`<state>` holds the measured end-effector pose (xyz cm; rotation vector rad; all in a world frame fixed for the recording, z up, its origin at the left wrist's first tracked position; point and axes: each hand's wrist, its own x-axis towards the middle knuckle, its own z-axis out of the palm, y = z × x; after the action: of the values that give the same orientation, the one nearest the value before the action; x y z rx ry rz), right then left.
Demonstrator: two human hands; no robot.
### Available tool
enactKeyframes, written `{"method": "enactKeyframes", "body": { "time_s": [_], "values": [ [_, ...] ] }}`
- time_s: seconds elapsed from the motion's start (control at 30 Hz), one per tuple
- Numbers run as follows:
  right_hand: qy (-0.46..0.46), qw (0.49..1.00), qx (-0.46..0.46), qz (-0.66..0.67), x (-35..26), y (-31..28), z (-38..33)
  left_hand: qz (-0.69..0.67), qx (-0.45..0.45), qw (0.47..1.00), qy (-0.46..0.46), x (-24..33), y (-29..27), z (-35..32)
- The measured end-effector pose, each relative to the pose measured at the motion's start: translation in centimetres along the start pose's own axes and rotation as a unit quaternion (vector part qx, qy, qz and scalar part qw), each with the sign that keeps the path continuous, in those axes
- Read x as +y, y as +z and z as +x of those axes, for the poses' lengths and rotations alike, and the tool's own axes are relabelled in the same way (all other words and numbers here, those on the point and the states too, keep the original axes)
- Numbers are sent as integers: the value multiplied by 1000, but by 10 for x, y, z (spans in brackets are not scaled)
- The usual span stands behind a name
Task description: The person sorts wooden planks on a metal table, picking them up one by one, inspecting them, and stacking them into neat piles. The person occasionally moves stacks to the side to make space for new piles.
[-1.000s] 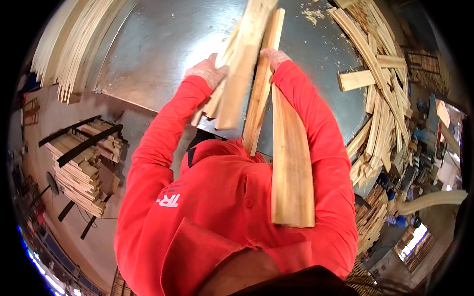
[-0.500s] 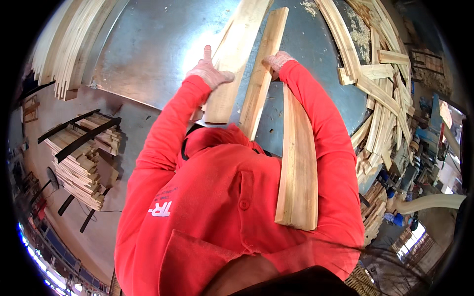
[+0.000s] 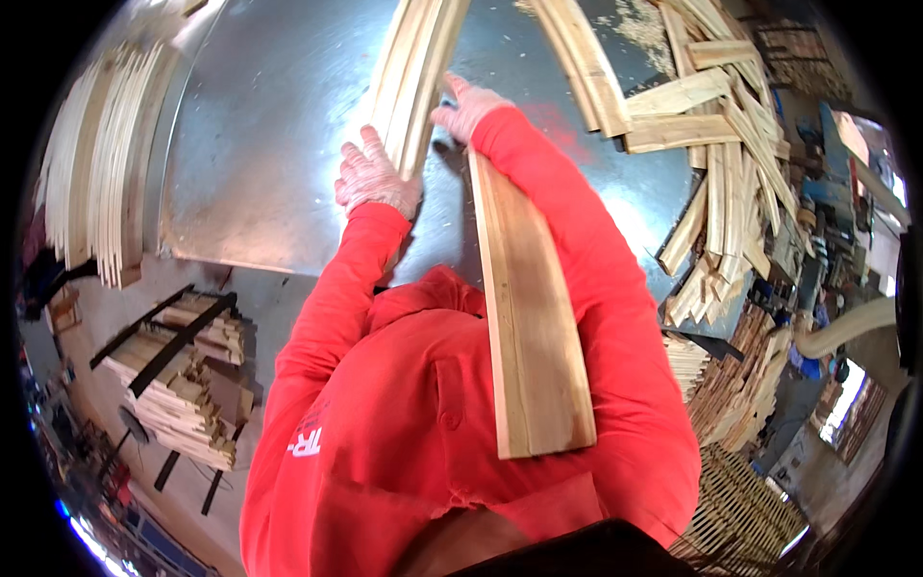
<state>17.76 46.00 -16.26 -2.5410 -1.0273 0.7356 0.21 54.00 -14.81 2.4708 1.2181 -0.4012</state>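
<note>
The left hand [image 3: 375, 178] and right hand [image 3: 468, 104], both gloved, now press flat against a bundle of thin wood strips [image 3: 415, 67] lying on the metal bench [image 3: 269, 144]. Half a second ago those strips were splayed and crossing; now they sit gathered edge to edge, so squaring them up seems nearly done. Neither hand grips: fingers lie spread against the bundle's sides. A wider plank [image 3: 529, 317] rests against the red sleeve, one end near the right hand. Loose offcuts [image 3: 721, 144] pile at right.

Looks like a woodworking shop: metal-topped table [image 3: 288, 144], stacks of wooden slats [image 3: 183, 385] everywhere, sawdust [image 3: 635, 29] around.
</note>
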Motion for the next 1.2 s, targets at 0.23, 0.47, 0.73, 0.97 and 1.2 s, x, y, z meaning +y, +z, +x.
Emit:
{"method": "enactKeyframes", "body": {
  "time_s": [0.23, 0.47, 0.73, 0.97, 1.2],
  "values": [
    [216, 974, 62, 32, 46, 18, -92, 24, -26, 999, -19, 20, -19, -3],
    [169, 802, 20, 573, 74, -64, 24, -36, -3, 999, -9, -8, -20, -21],
    [275, 885, 154, 343, -16, 54, 62, 74, -47, 996, 14, -5, 9, -58],
    [22, 919, 242, 311, 67, 115, 49, 42, -53, 998, -3, -1, 2, -39],
    [-6, 454, -82, 887, -41, 149, -52, -809, -310, 480, 136, -112, 8, 5]
  ]
}}
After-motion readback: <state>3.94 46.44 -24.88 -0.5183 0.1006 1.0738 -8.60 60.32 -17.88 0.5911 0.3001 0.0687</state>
